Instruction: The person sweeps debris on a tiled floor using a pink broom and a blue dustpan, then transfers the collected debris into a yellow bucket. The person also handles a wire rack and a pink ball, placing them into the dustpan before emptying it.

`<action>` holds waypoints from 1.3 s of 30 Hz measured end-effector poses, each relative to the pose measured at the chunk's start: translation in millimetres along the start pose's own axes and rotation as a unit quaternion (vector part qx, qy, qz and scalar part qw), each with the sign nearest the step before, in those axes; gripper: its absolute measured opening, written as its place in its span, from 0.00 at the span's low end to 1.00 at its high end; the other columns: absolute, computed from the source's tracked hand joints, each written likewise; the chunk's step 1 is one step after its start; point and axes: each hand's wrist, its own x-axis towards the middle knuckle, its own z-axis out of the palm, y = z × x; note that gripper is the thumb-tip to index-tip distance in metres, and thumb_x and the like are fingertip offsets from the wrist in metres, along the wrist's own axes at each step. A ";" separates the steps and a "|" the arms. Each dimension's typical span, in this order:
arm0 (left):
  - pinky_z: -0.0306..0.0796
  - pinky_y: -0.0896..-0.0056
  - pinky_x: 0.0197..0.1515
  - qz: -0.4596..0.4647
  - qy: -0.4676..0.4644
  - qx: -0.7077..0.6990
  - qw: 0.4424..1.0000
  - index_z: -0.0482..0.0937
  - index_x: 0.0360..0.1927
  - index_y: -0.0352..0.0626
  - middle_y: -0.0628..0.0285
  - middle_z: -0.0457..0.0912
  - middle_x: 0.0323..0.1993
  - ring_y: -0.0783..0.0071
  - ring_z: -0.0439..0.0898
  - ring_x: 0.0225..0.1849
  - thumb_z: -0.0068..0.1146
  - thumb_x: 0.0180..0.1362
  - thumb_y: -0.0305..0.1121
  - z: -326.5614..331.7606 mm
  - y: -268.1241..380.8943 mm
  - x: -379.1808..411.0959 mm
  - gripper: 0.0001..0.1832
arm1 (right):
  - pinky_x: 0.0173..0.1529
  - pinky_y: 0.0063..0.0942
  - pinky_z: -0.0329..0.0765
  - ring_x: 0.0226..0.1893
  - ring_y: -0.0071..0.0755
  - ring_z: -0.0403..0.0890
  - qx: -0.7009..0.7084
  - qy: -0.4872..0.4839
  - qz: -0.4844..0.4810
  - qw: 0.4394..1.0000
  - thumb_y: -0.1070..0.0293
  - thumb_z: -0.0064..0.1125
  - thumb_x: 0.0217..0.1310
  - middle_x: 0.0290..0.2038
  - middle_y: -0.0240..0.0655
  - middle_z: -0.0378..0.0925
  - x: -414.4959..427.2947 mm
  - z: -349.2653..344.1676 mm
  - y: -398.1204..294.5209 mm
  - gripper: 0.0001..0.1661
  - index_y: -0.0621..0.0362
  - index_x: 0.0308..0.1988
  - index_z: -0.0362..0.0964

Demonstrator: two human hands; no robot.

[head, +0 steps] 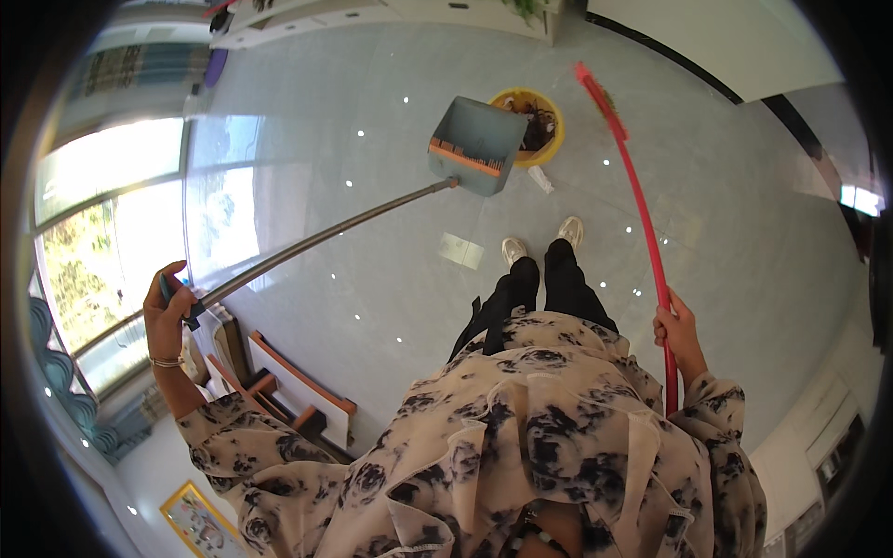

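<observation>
My left hand (167, 303) grips the end of the metal handle of a long-handled grey dustpan (478, 136). The pan has an orange toothed strip, and its far side overlaps the rim of a yellow bin (559, 132). Dark debris and whitish scraps lie in the bin. A crumpled white piece of paper or tissue (541, 179) is on the floor just beside it. On the right, my right hand (677, 331) is closed around the red handle of a broom (649, 223). The broom's head points away from me, to the right of the bin.
My shoes stand on a glossy grey tiled floor (391, 251), short of the bin. White cabinets (418, 10) line the far side. A large window (111, 188) is at the left, with wood-trimmed white furniture (300, 383) at the lower left. A pale furniture piece (725, 42) occupies the far right.
</observation>
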 end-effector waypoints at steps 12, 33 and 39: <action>0.58 0.85 0.25 -0.062 0.061 -0.050 0.995 0.73 0.30 0.43 0.74 0.67 0.23 0.87 0.64 0.23 0.61 0.50 0.31 133.1 -150.8 17.9 0.08 | 0.16 0.17 0.63 0.14 0.16 0.63 -0.071 0.067 0.012 0.995 0.71 0.46 0.61 0.19 0.27 0.64 59.5 -4.6 -24.7 0.27 0.51 0.61 0.57; 0.71 0.71 0.42 0.094 0.242 0.050 0.964 0.76 0.44 0.41 0.60 0.78 0.40 0.65 0.77 0.39 0.61 0.48 0.23 319.6 -148.2 45.2 0.17 | 0.17 0.22 0.66 0.12 0.22 0.67 -0.269 0.089 0.034 0.958 0.70 0.46 0.60 0.17 0.31 0.67 10.9 -43.8 33.3 0.18 0.65 0.50 0.62; 0.72 0.63 0.43 -0.014 -0.244 -0.007 0.970 0.73 0.51 0.50 0.57 0.73 0.49 0.59 0.77 0.41 0.57 0.50 0.29 635.8 -142.3 86.8 0.22 | 0.21 0.22 0.69 0.16 0.25 0.71 -0.212 0.055 0.151 0.964 0.75 0.47 0.57 0.18 0.34 0.69 7.4 -73.6 70.6 0.14 0.69 0.45 0.64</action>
